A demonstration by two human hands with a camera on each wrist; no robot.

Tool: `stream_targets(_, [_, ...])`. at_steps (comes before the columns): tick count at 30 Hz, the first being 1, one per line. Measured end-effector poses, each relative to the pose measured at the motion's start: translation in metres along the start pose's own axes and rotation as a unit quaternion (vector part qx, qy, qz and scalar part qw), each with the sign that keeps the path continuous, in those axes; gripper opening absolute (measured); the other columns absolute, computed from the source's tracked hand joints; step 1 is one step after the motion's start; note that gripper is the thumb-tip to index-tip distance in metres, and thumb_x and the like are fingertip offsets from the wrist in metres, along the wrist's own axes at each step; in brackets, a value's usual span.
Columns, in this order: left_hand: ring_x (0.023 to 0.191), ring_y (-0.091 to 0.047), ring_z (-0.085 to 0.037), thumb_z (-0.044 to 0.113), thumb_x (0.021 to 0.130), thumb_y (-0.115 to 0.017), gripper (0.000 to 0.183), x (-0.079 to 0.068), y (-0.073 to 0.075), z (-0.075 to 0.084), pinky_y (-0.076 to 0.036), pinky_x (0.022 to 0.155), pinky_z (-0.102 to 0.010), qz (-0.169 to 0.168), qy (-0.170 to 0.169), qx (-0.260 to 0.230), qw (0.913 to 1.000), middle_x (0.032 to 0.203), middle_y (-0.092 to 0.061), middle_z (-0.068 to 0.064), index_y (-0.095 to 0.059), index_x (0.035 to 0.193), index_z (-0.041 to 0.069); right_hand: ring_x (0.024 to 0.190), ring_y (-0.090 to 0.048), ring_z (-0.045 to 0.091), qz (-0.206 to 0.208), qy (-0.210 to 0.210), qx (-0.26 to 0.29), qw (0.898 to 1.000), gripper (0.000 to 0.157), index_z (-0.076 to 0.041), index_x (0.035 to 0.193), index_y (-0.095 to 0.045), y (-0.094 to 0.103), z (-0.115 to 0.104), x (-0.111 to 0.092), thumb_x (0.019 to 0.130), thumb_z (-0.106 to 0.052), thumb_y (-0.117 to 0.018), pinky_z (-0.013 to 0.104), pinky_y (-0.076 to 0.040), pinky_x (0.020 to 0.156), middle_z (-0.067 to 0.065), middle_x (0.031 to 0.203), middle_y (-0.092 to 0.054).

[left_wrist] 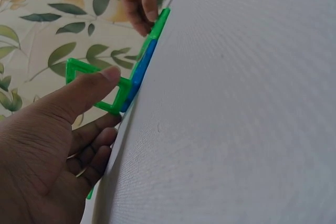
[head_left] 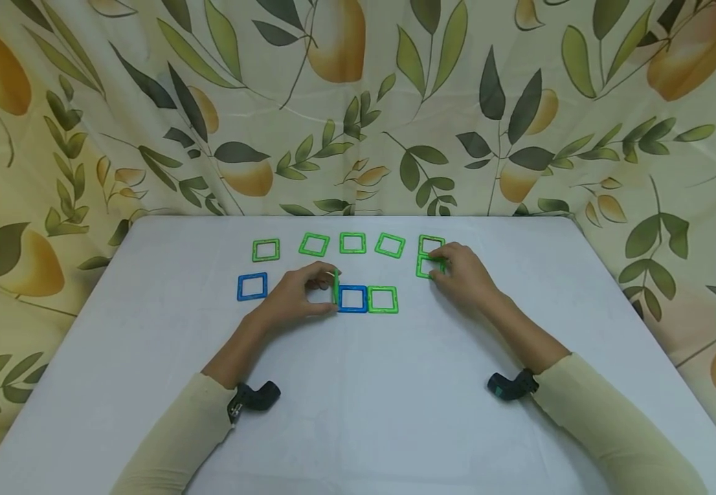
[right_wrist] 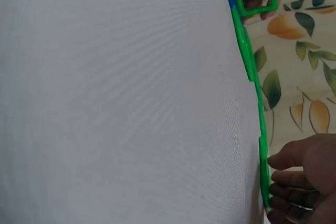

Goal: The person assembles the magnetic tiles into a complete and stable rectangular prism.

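My left hand point(head_left: 299, 292) pinches a green square magnetic tile point(head_left: 336, 287) that stands upright at the left edge of a flat blue tile point(head_left: 353, 311). In the left wrist view the thumb lies across this open-framed green tile point(left_wrist: 124, 95). A second green tile point(head_left: 383, 311) lies flat against the blue one's right side. Farther right, my right hand point(head_left: 466, 275) holds the right side of a flat green tile point(head_left: 419, 267) between thumb and fingers. That tile adjoins another green tile point(head_left: 421, 245) behind it; fingertips partly cover it.
Along the back of the white table point(head_left: 358, 412) lie several loose green tiles, among them one at the far left point(head_left: 266, 259) and one in the middle point(head_left: 352, 251). A single blue tile point(head_left: 252, 298) sits left of my left hand. Behind hangs a leaf-and-fruit patterned cloth point(head_left: 358, 151).
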State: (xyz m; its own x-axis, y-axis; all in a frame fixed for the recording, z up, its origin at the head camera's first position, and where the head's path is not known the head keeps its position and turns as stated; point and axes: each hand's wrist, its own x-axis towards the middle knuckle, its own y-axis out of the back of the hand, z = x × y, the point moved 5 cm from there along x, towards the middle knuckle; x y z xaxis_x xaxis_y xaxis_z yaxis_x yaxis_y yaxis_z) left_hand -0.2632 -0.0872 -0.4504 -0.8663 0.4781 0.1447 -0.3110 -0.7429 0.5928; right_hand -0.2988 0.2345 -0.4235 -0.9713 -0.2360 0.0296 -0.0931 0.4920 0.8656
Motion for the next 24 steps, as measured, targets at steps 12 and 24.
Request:
stream_targets(12, [0.106, -0.064, -0.021, 0.015, 0.083, -0.092, 0.061, 0.000, 0.000, 0.000, -0.051, 0.101, -0.041, 0.001, 0.005, 0.002, 1.0000, 0.117, -0.071, -0.003, -0.063, 0.137, 0.011, 0.130, -0.044, 0.040, -0.033, 0.005, -0.060, 0.998, 0.054, 0.002, 0.143, -0.059, -0.007, 0.002, 0.002, 0.099, -0.026, -0.072, 0.055, -0.041, 0.109, 0.024, 0.144, -0.049])
stream_targets(24, [0.105, -0.063, -0.021, 0.014, 0.083, -0.091, 0.060, 0.001, 0.000, -0.001, -0.051, 0.100, -0.040, 0.001, 0.003, -0.002, 1.0000, 0.117, -0.071, -0.003, -0.063, 0.136, 0.009, 0.116, -0.049, 0.039, -0.046, -0.019, -0.046, 0.998, 0.059, 0.005, 0.138, -0.061, -0.004, 0.000, -0.008, 0.093, -0.030, -0.078, 0.055, -0.045, 0.101, 0.023, 0.126, -0.055])
